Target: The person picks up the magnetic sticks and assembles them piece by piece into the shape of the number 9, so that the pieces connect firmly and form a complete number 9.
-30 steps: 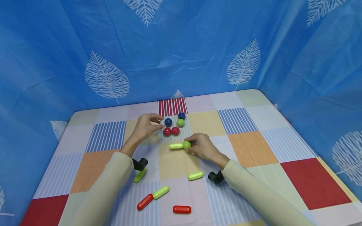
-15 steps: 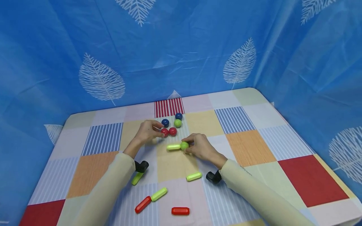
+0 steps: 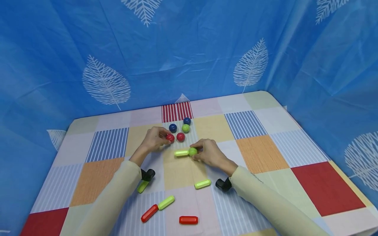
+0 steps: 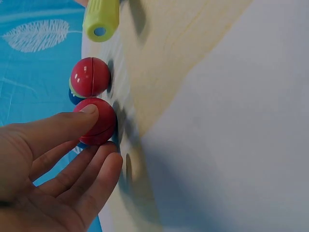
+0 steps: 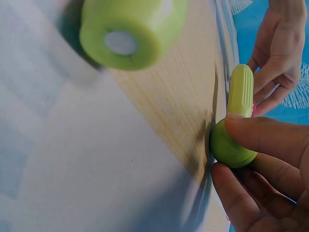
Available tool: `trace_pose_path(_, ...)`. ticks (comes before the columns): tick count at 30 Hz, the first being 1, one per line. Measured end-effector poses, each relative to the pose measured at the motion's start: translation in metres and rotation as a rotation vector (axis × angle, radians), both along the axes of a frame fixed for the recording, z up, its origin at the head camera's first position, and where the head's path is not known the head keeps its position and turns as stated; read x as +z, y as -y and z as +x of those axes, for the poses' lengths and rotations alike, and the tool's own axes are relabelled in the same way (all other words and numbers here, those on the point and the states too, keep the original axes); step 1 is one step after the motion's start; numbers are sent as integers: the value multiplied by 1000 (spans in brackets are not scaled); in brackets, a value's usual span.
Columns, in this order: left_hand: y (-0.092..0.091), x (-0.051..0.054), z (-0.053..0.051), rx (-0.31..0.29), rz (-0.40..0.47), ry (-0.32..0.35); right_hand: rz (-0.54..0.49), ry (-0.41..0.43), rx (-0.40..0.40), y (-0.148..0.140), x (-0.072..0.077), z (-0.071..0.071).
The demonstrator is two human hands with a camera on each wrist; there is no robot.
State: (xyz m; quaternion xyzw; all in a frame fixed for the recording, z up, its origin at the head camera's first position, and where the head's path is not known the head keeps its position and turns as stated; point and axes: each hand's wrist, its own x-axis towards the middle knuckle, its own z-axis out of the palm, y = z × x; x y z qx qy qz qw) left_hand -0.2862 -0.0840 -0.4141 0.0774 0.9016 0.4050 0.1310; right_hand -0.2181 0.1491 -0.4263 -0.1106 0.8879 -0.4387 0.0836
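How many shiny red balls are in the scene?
2: one shiny red ball in the left-hand grip, another red ball just to its right in the head view.

On the table (image 3: pixel 283 186), a rod (image 3: pixel 181 153) touches the left of the ball (image 3: pixel 193 151) in the right hand (image 3: pixel 211 153). Behind-left of that ball sit five other balls (image 3: pixel 180 137), one in the left hand (image 3: pixel 153 139); before it lie five more rods (image 3: pixel 202 184).

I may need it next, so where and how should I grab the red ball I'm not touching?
Probably pinch the free red ball at its widest, from its right: it's round, with an unheld green ball behind and the held red ball on its left.
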Motion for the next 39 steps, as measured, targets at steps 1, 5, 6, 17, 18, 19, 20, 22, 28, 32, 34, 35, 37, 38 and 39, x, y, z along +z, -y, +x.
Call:
trace_pose_path(1, 2, 0, 1, 2, -1, -1, 4, -1, 0, 0, 0, 0)
trace_pose_path(5, 15, 0, 8, 4, 3, -18, 15, -8, 7, 1, 0, 0)
trace_pose_path(6, 18, 0, 10, 2, 6, -24, 19, -12, 6, 1, 0, 0)
trace_pose_path(17, 43, 3, 35, -65, 0, -43, 43, -15, -17, -1, 0, 1)
trace_pose_path(18, 44, 4, 38, -76, -1, -44, 45, -15, -16, -1, 1, 0)
trace_pose_path(19, 45, 5, 41, -94, 2, -47, 47, -16, -14, -1, 1, 0)
trace_pose_path(20, 44, 5, 44, -106, 11, -45, 50, -16, -13, -1, 1, 0)
trace_pose_path(22, 42, 5, 49, -123, 23, -44, 55, -20, -6, -1, 1, -1)
trace_pose_path(28, 29, 3, 58, -169, 31, -60, 67, -23, 11, 1, 2, 0)
trace_pose_path(32, 22, 3, 59, -190, 49, -72, 64, -40, 21, 2, 3, 0)
trace_pose_path(34, 19, 2, 59, -205, 62, -79, 59, -54, 27, 2, 3, 1)
trace_pose_path(35, 18, 2, 59, -207, 67, -77, 55, -59, 32, 3, 3, 1)
trace_pose_path(37, 16, 2, 59, -213, 72, -77, 53, -66, 38, 3, 3, 2)
trace_pose_path(38, 16, 1, 59, -216, 70, -77, 54, -66, 37, 4, 3, 2)
trace_pose_path(39, 15, 1, 59, -218, 67, -76, 56, -61, 35, 4, 3, 2)
